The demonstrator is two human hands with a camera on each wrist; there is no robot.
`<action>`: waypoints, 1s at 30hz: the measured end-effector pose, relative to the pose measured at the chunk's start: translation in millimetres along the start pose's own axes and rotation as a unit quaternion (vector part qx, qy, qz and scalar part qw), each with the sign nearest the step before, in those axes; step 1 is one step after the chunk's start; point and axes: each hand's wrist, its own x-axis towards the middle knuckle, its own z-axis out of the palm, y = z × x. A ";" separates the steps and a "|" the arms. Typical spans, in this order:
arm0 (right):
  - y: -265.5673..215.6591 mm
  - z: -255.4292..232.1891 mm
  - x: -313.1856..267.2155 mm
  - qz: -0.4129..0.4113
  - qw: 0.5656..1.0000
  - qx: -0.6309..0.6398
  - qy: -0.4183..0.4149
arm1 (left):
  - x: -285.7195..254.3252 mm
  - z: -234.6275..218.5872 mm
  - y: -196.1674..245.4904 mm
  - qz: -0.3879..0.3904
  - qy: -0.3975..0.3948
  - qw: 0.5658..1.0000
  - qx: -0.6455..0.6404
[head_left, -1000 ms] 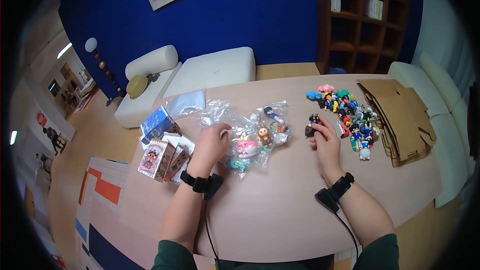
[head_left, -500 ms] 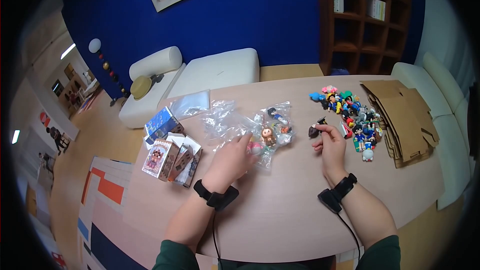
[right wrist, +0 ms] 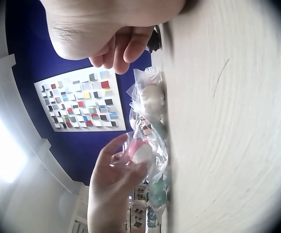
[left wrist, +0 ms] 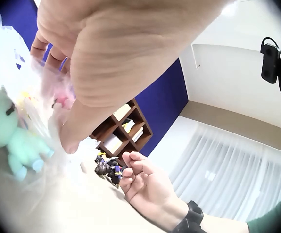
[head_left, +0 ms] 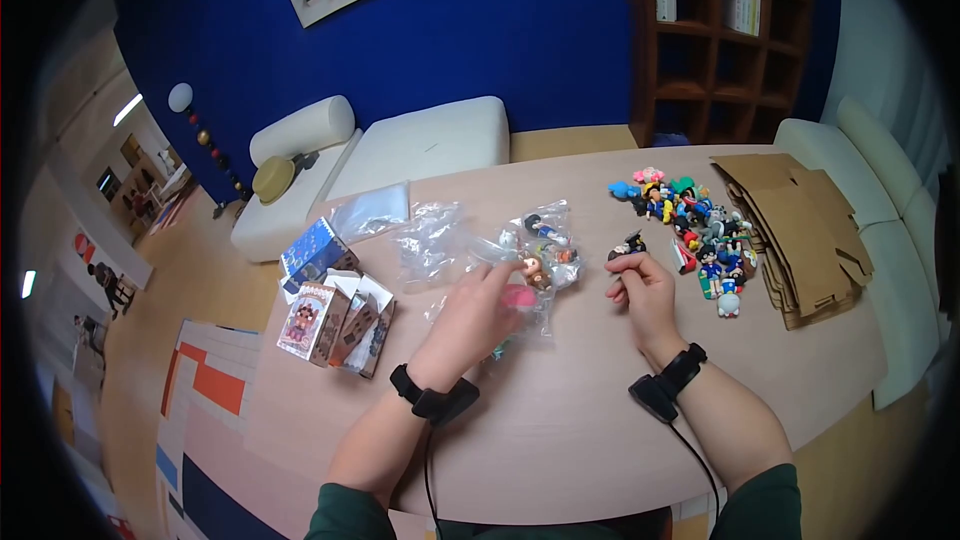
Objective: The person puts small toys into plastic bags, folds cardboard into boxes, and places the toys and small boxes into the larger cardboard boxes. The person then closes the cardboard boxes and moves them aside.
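The desk [head_left: 560, 420] is seen from above and behind in the head view, facing forward and down, with both hands and the far wall taken in from some way off. The left wrist view is set very close beneath the left hand [left wrist: 116, 53], looking low along the desk toward the right hand [left wrist: 143, 182] and the bookshelf [left wrist: 123, 128] beyond. The right wrist view is rolled sideways, close under the right hand [right wrist: 111, 29], facing the left hand [right wrist: 114, 184]. The bagged figures [head_left: 535, 265] near the desk's middle are shared by all three views.
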 end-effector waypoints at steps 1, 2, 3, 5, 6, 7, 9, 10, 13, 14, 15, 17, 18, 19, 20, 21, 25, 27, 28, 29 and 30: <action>0.9 0.4 -0.5 -0.002 1.000 -0.006 -0.022 | 1.0 -0.9 4.5 0.001 0.000 1.000 0.001; 0.3 1.4 -1.6 -0.003 1.000 -0.005 -0.021 | 2.1 -1.8 10.7 -0.020 0.022 0.998 -0.056; -1.2 2.9 -3.6 0.002 0.995 -0.008 -0.098 | 2.8 -2.7 16.1 -0.043 0.045 0.992 -0.113; -8.5 10.2 -10.8 0.007 0.985 -0.011 -0.174 | 3.2 -5.5 23.9 -0.047 0.033 0.984 -0.171; -16.2 17.3 -17.3 0.035 0.972 0.020 -0.230 | 3.4 -5.2 25.8 -0.054 0.022 0.971 -0.230; -19.1 21.1 -21.4 0.063 0.955 0.051 -0.285 | 3.6 1.2 22.3 -0.055 0.021 0.971 -0.230; -14.5 22.5 -23.9 0.072 0.945 0.049 -0.314 | 4.3 13.0 16.4 -0.045 -0.008 0.945 -0.325; -10.4 24.3 -24.1 0.072 0.950 0.067 -0.296 | 2.7 13.8 14.5 -0.046 -0.008 0.945 -0.325; -12.4 25.9 -23.9 0.079 0.954 0.102 -0.270 | -0.4 4.0 22.4 -0.054 -0.061 0.947 -0.310; -14.1 25.9 -23.6 0.086 0.954 0.120 -0.262 | -2.4 3.7 21.2 -0.026 -0.076 0.973 -0.215; -12.9 25.1 -23.0 0.086 0.954 0.119 -0.263 | -4.0 3.9 20.4 0.002 -0.091 0.989 -0.117; -11.2 23.4 -21.9 0.085 0.950 0.115 -0.278 | -3.0 10.1 14.5 -0.007 -0.072 0.988 -0.133; -13.2 25.1 -22.8 0.086 0.950 0.114 -0.278 | -2.2 12.2 13.2 -0.015 -0.053 0.987 -0.150; -17.5 29.1 -24.6 0.052 0.959 0.126 -0.250 | -1.8 11.6 13.5 -0.015 -0.053 0.987 -0.151; -20.6 32.6 -25.8 0.019 0.965 0.139 -0.222 | 0.2 5.9 18.9 -0.077 -0.061 0.960 -0.263; -20.2 34.4 -26.4 0.019 0.965 0.138 -0.221 | 1.9 2.5 21.7 -0.138 -0.067 0.916 -0.370; -24.7 33.2 -26.7 0.110 0.964 0.145 -0.195 | 3.8 -2.0 24.6 -0.139 -0.080 0.819 -0.551; -23.8 29.6 -24.8 0.175 0.945 0.176 -0.213 | 4.7 -0.9 16.8 -0.143 -0.096 0.837 -0.520; -17.8 28.0 -23.0 0.170 0.947 0.150 -0.227 | 4.9 -0.2 14.0 -0.147 -0.113 0.852 -0.489; -13.1 27.1 -22.0 0.164 0.949 0.123 -0.241 | 4.9 -1.2 15.4 -0.147 -0.113 0.852 -0.489; -10.8 27.8 -21.8 0.166 0.948 0.123 -0.241 | 4.9 -3.2 18.4 -0.167 -0.104 0.860 -0.470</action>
